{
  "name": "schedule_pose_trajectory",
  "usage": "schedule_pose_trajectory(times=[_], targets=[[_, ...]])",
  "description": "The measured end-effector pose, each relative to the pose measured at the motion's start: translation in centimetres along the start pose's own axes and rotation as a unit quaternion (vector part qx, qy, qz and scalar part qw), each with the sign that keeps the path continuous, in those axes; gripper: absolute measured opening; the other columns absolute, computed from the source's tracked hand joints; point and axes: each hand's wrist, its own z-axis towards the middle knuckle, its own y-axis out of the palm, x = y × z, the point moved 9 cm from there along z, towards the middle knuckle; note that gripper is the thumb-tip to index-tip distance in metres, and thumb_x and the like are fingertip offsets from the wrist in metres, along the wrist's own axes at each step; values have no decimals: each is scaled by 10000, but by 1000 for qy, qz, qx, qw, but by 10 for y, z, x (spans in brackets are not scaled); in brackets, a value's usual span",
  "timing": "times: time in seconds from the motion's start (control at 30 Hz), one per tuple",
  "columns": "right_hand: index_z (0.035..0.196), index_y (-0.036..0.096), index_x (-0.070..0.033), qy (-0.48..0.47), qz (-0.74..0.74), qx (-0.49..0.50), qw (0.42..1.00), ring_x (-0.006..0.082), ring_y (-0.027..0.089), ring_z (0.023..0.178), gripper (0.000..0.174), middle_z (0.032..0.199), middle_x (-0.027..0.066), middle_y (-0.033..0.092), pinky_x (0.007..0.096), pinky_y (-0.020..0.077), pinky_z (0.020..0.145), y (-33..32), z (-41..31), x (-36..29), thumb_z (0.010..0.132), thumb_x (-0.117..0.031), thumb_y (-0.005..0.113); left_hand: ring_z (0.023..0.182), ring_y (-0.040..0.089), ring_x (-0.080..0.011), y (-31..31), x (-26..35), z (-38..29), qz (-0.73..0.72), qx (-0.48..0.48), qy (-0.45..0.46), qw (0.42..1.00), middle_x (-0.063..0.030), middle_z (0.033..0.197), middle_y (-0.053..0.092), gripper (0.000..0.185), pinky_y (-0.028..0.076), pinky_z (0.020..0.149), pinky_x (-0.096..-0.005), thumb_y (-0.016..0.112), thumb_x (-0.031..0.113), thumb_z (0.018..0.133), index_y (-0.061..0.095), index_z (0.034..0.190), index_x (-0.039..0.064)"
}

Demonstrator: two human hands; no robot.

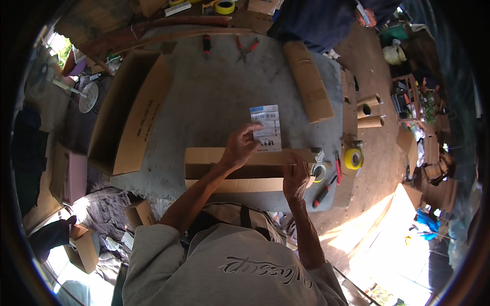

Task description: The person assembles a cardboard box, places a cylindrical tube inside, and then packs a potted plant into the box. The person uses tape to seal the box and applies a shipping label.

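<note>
My left hand (242,146) pinches the left edge of a paper shipping label (267,126), which bears printed codes and handwriting. Below it, nearest my body, a long narrow cardboard box (206,185) lies with its top open. At that box's right end is my right hand (296,176), slightly blurred, its fingers near the flap; whether it grips the cardboard cannot be told. Just right of this hand stands a tape dispenser with a clear roll (319,173). A closed long cardboard box (309,82) lies farther back on the grey table (203,103).
A large open cardboard box (141,126) stands at the left. Red-handled pliers (245,49) and a red-black tool (207,45) lie at the back. At the right are a box cutter (324,193), a red-handled tool (338,167) and yellow tape (352,158). Another person (314,23) is at the back right.
</note>
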Motion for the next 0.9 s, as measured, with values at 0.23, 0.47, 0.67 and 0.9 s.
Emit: schedule_pose_trajectory(times=[0.23,0.47,0.67,0.9], targets=[[1278,674,-9,-192,-205,-16,960,394,539,1334,411,1363,175,649,548,350,1157,17,-1,47,963,-259,588,1071,678,-187,-7,3,5,24,-22,-18,999,-134,1210,666,616,588,941,-344,594,-129,863,525,1458,14],[1350,622,-19,-153,-179,-56,970,385,504,1375,497,1427,167,602,542,340,1165,31,-1,75,875,-157,571,1037,660,-147,-10,-4,13,29,-28,-17,999,-88,1176,663,655,561,961,-330,627,-137,859,516,1483,28],[1373,575,-19,-120,-209,-56,969,365,453,1430,543,1467,150,554,538,310,1205,34,0,72,842,-130,576,1028,664,-146,-4,7,24,62,-38,-13,997,-80,1166,667,668,564,968,-332,646,-137,867,514,1494,52],[1386,538,-11,-112,-224,-38,967,398,455,1416,554,1471,169,541,546,325,1204,35,2,76,852,-155,577,1067,655,-146,20,6,43,77,-98,-4,992,-82,1213,652,710,564,981,-339,676,-156,852,506,1507,59]])
